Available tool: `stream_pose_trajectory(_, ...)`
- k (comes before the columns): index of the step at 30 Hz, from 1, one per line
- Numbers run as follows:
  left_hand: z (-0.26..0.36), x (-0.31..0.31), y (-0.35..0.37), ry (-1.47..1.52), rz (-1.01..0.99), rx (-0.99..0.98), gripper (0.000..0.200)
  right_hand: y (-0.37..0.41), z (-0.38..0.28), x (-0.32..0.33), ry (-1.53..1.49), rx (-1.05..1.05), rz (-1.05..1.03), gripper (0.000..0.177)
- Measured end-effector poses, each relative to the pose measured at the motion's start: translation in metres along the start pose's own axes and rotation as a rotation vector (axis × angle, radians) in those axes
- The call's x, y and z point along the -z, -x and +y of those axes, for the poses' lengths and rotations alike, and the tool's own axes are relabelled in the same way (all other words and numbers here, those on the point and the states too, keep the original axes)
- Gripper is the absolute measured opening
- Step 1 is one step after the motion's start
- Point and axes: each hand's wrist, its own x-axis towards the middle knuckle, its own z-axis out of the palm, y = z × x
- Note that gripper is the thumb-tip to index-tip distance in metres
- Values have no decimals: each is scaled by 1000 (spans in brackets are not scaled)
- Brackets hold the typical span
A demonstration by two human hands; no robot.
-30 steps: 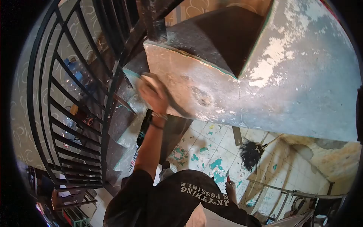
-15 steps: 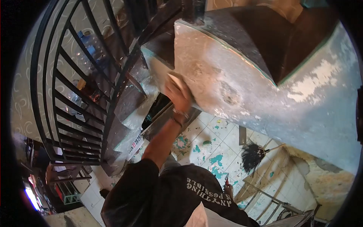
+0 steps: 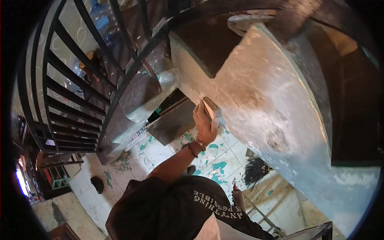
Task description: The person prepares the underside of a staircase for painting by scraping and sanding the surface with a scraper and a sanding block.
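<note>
My left hand [image 3: 204,125] is raised and shut on a pale sanding block [image 3: 211,109], pressing it against the lower edge of a grey, patchy concrete stair underside [image 3: 264,92]. A bracelet sits on that wrist. My right hand [image 3: 239,197] hangs low beside my black shirt and holds a small red-tipped tool [image 3: 234,185]; its shape is too small to make out.
A black metal railing [image 3: 60,92] curves along the left. Dark stair steps [image 3: 140,92] sit beside the block. Below lies a white tiled floor [image 3: 160,154] with teal paint patches, a black broom [image 3: 256,170], a metal frame [image 3: 266,214] and a dark object [image 3: 97,185].
My left hand has slid the block down and to the right along the concrete face. The view has swung, so the stair now fills the right side.
</note>
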Motion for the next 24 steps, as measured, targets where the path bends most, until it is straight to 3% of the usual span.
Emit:
stream_pose_trajectory(3, -82, -16, -29, -160, 14, 121, 58, -52, 18, 9, 147, 261, -43, 30)
stream_pose_trajectory(4, -103, -14, -45, -488, -9, 10, 54, -51, 0, 13, 138, 230, -55, 30)
stream_pose_trajectory(7, -158, -28, -40, -564, 3, 107, 52, -33, -63, 22, 67, 130, -42, 28)
stream_pose_trajectory(9, -129, -19, -21, -565, -10, 37, 52, -30, -82, 22, -73, 107, -31, 24)
stream_pose_trajectory(11, -75, -6, -17, -115, -3, 241, 55, -27, -92, 17, -67, 186, -19, 23)
stream_pose_trajectory(13, -102, -5, -22, -127, -22, 219, 61, -22, -105, 14, -18, 160, -101, 27)
stream_pose_trajectory(14, -137, -14, -26, -144, -26, 362, 62, -23, -108, 12, 84, 171, -76, 30)
stream_pose_trajectory(15, -163, -23, -37, -162, -27, 505, 64, -49, -76, 7, 264, 341, 15, 30)
stream_pose_trajectory(16, -169, -22, -58, -145, -33, 685, 65, -42, -82, 9, 227, 297, -5, 31)
stream_pose_trajectory(17, -186, -26, -55, -143, -27, 687, 65, -32, -93, 9, 187, 258, -26, 32)
stream_pose_trajectory(19, -208, -36, -54, -177, 7, 871, 61, -23, -105, 13, 287, 318, -2, 35)
stream_pose_trajectory(20, -200, -39, -57, -175, 16, 868, 61, -22, -109, 15, 271, 323, -27, 35)
stream_pose_trajectory(22, -126, -13, -81, -30, 100, 570, 62, -28, -108, 20, 262, 368, -49, 35)
stream_pose_trajectory(24, -136, -14, -78, -55, 105, 585, 63, -32, -110, 25, 257, 423, -69, 35)
